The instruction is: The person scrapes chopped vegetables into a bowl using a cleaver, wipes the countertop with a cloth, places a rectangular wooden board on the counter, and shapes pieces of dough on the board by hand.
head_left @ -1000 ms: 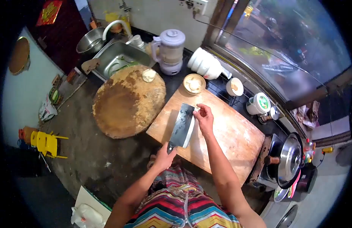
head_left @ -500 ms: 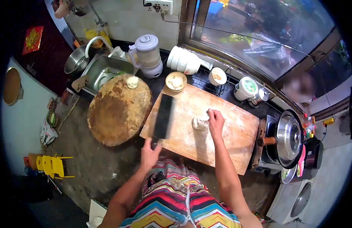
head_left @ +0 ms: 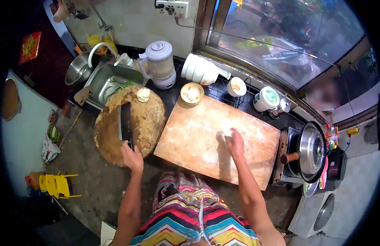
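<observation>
A cleaver [head_left: 127,123] with a dark, wide blade is over the round wooden chopping block [head_left: 145,123]. My left hand [head_left: 133,157] is closed round its handle at the block's near edge. A small lump of white dough [head_left: 143,95] lies at the far side of the block. My right hand [head_left: 235,144] is above the middle of the floured wooden board [head_left: 190,143], fingers curled together. What those fingers hold, if anything, is hidden. A small bowl [head_left: 192,93] with pale contents stands at the board's far left corner.
A sink [head_left: 100,84] and a white blender [head_left: 158,65] are behind the block. Stacked white bowls [head_left: 198,69], a small bowl [head_left: 236,87] and a white tub [head_left: 266,99] line the window side. A lidded pan [head_left: 312,151] sits on the stove at right.
My left hand has carried the cleaver left from the board to the chopping block. My right hand has lowered slightly, and the dough lump on the board is no longer visible.
</observation>
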Demonstrator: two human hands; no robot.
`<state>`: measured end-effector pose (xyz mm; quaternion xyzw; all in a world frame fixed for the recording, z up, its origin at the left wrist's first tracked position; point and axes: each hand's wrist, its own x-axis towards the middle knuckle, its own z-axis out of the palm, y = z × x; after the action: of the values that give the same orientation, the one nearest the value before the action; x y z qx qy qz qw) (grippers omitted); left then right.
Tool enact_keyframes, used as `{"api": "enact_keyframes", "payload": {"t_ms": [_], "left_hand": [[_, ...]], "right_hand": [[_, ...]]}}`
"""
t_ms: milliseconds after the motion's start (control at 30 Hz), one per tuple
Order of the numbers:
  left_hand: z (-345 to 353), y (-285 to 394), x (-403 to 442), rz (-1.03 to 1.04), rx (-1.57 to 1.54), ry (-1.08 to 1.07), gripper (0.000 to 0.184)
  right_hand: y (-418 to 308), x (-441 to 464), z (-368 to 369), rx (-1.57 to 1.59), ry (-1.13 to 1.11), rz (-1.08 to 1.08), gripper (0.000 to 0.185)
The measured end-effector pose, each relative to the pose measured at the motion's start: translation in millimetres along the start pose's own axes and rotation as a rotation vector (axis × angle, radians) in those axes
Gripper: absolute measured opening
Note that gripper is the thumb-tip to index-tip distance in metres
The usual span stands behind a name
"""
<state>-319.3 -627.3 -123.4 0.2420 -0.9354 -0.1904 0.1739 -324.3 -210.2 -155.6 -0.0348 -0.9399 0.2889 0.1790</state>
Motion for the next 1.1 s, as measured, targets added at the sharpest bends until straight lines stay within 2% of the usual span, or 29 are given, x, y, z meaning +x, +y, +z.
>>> {"api": "enact_keyframes", "payload": {"t_ms": [67, 133, 200, 233, 267, 300, 333, 400, 433, 533, 600, 633, 733, 800, 833, 933, 1000, 1067, 1100], "left_hand": [[8, -3, -3, 0.061, 0.017, -0.004, 0.044], [13, -4, 0, 0.011, 0.089, -0.063, 0.046], [7, 9, 9, 0.120, 0.091, 0.068, 0.047], [4, 21, 17, 0.132, 0.099, 0.055, 0.047], [7, 27, 28, 0.264, -0.008, 0.076, 0.048], [12, 36, 46, 0.336, -0.131, -0.008, 0.051], [17, 50, 67, 0.426, -0.188, -0.074, 0.052], [43, 73, 112, 0.422, -0.275, -0.111, 0.050], [60, 79, 136, 0.426, -0.308, -0.115, 0.051], [84, 102, 195, 0.258, -0.126, -0.335, 0.054], [100, 112, 214, 0.143, -0.001, -0.501, 0.057], [109, 115, 213, 0.117, -0.008, -0.506, 0.055], [102, 115, 178, 0.516, 0.017, -0.236, 0.036], [95, 103, 154, 0.701, 0.084, -0.226, 0.028], [92, 98, 143, 0.795, 0.117, -0.218, 0.025], [83, 88, 112, 0.931, -0.181, -0.014, 0.018], [66, 89, 113, 0.722, -0.407, -0.128, 0.020], [59, 79, 112, 0.561, -0.566, -0.182, 0.020], [58, 70, 110, 0.504, -0.612, -0.180, 0.018]], "right_hand": [[-18, -1, -31, -0.031, 0.006, 0.294, 0.043], [22, -21, -27, -0.235, -0.060, 0.081, 0.044], [28, -31, -35, -0.126, -0.194, 0.091, 0.041], [35, -30, -38, -0.213, -0.220, 0.052, 0.035], [36, -26, -42, -0.302, -0.249, 0.018, 0.029], [38, -22, -44, -0.282, -0.189, 0.006, 0.015], [38, -17, -47, -0.213, -0.207, 0.114, 0.013], [41, -6, -50, -0.081, -0.238, 0.326, 0.011], [42, -6, -51, -0.071, -0.166, 0.266, 0.014], [27, 0, -60, -0.139, -0.087, 0.354, 0.019], [24, 3, -62, -0.190, -0.037, 0.305, 0.022], [18, 6, -62, -0.174, -0.004, 0.287, 0.021], [-19, 20, -45, 0.017, 0.011, 0.227, 0.024], [-38, 36, -18, 0.179, -0.041, 0.121, 0.026], [-62, 47, -8, 0.242, -0.148, 0.113, 0.026], [-131, 80, 38, 0.408, -0.384, 0.014, 0.025], [-164, 100, 75, 0.326, -0.522, -0.178, 0.023], [-200, 119, 109, 0.265, -0.619, -0.205, 0.025], [-215, 126, 124, 0.308, -0.541, -0.249, 0.026]]}}
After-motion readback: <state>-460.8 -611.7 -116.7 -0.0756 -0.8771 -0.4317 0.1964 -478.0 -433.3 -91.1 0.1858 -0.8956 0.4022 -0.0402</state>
